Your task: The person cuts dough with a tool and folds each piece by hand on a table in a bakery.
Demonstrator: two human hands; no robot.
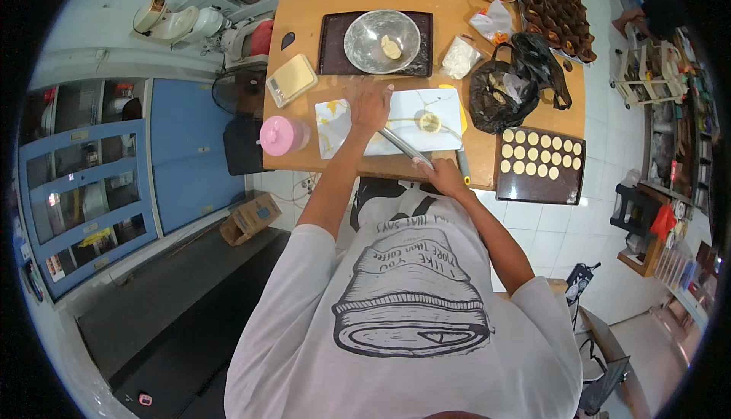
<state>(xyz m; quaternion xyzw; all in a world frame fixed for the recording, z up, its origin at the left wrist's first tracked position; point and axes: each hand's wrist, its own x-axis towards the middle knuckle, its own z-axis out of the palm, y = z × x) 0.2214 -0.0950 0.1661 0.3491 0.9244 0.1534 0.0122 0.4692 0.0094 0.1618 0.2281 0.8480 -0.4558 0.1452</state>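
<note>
Wooden counter (304, 19) carries, from left, pink cup (280, 135) w/ white board (445, 107) beside it. Left hand (370, 107) lies flat, fingers spread, on board. Right hand (445, 177) has closed grip on rolling pin (403, 147), near dough disc (429, 121). Tray of discs (541, 187) at right.

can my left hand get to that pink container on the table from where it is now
Probably yes. The left hand rests flat on the white board, and the pink container stands just left of that board with nothing between them.
</note>
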